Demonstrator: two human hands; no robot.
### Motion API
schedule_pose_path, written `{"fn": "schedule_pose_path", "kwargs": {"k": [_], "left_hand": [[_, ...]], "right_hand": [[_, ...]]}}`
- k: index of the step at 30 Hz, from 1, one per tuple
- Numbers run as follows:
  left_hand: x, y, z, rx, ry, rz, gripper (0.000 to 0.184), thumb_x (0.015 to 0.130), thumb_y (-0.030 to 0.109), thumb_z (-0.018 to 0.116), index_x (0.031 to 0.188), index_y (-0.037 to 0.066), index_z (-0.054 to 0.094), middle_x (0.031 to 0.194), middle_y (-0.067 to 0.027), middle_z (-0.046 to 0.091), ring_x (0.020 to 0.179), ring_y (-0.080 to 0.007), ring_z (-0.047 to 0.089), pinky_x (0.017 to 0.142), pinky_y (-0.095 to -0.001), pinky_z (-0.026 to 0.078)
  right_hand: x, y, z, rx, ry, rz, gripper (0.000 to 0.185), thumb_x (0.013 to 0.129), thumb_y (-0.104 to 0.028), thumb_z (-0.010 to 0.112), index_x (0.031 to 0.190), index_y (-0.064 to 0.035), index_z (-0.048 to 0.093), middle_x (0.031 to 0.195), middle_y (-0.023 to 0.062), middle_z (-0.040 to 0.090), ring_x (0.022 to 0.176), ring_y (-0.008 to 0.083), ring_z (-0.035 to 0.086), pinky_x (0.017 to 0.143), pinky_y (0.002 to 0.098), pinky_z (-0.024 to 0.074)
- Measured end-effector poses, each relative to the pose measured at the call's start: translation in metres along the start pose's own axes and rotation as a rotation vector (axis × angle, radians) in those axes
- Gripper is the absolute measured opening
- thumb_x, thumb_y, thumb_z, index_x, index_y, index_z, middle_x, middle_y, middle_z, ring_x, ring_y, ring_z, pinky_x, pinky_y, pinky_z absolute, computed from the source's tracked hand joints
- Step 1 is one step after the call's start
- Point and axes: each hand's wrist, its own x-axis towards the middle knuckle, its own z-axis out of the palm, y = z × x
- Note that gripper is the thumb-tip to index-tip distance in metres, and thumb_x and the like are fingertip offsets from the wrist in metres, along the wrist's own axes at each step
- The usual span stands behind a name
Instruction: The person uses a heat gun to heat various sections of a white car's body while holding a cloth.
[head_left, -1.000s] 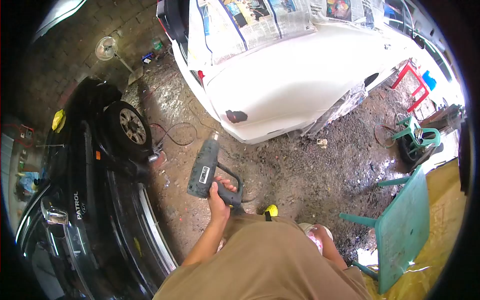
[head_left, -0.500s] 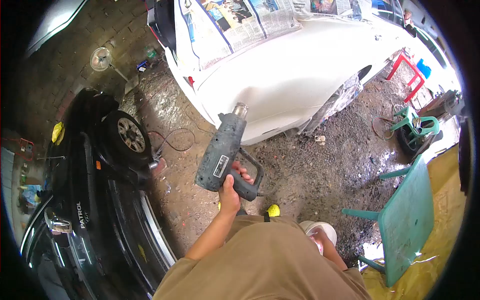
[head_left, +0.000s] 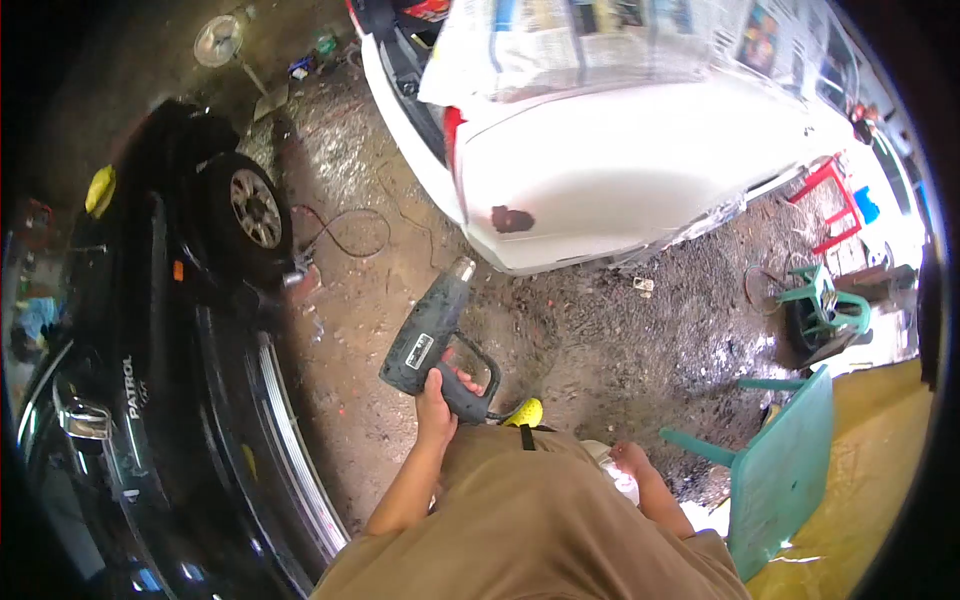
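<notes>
The heat gun (head_left: pixel 428 332) looks matt plastic, its nozzle (head_left: pixel 464 268) metal, the ground (head_left: pixel 570 345) rough

- The first car (head_left: pixel 175 370) stood to the left of the person (head_left: pixel 530 520).
- The second car (head_left: pixel 620 170) stood in front, and newspapers (head_left: pixel 650 45) lay on it.
- A fan (head_left: pixel 218 42) stood beyond the far end of the first car.
- The heat gun (head_left: pixel 428 330) was in the left hand (head_left: pixel 435 405), in front of this person.
- A table (head_left: pixel 785 480) was at the right side, and a stool (head_left: pixel 822 296) stood farther away, beyond it.
</notes>
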Motion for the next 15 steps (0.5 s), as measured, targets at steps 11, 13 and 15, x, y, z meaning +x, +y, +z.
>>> {"fn": "schedule_pose_path", "kwargs": {"k": [11,13,15], "left_hand": [[0.105,0.014,-0.139,-0.332,-0.02,-0.287,0.051,0.092,0.034,0.053,0.131,0.001,0.048,0.08,-0.011,0.062,0.069,-0.0212,0.061,0.071,-0.0401,0.054],[0.13,0.015,-0.158,-0.358,-0.05,-0.322,0.047,0.093,0.029,0.052,0.129,-0.001,0.05,0.078,-0.0126,0.062,0.068,-0.0216,0.062,0.07,-0.0396,0.054],[0.155,0.014,-0.175,-0.347,-0.047,-0.371,0.047,0.093,0.029,0.052,0.128,-0.002,0.05,0.078,-0.013,0.063,0.067,-0.0217,0.062,0.07,-0.0398,0.054]], "right_hand": [[0.048,-0.17,-0.046,0.063,-0.477,-0.165,0.041,0.083,-0.035,0.068,0.108,-0.0028,0.068,0.116,0.0167,0.065,0.107,0.0251,0.061,0.09,0.038,0.0481],[0.043,-0.208,-0.048,-0.225,-0.48,-0.572,0.039,0.08,-0.03,0.068,0.109,-0.0042,0.068,0.118,0.0162,0.064,0.107,0.0287,0.061,0.091,0.0382,0.0481],[0.044,-0.244,-0.035,-0.195,-0.548,-0.673,0.038,0.078,-0.025,0.068,0.11,-0.0057,0.068,0.117,0.0161,0.064,0.106,0.0322,0.061,0.091,0.0387,0.0482]]}}
